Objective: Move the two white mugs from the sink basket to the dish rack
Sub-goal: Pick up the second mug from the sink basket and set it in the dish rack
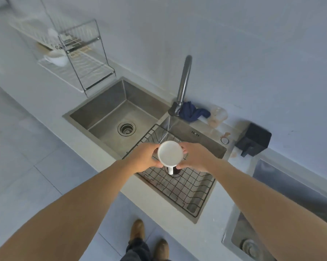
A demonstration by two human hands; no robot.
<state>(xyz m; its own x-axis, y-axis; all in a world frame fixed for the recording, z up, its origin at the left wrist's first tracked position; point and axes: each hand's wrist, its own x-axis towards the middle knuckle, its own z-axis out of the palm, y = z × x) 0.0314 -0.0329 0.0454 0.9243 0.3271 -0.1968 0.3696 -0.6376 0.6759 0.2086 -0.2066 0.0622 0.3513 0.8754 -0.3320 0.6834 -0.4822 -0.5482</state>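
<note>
A white mug (170, 153) is held above the black wire sink basket (185, 187), its flat base facing me and its handle pointing toward me. My left hand (143, 157) grips it from the left and my right hand (194, 157) from the right. The basket rests in the right sink bowl. A second white mug (57, 58) sits on the lower tier of the wire dish rack (87, 59) at the far left on the counter.
The left sink bowl (110, 113) with its drain lies between basket and rack. A curved tap (184, 85), a blue cloth (193, 113), a clear glass (218, 114) and a black box (254, 141) stand behind the sink. Another basin (283, 219) is at right.
</note>
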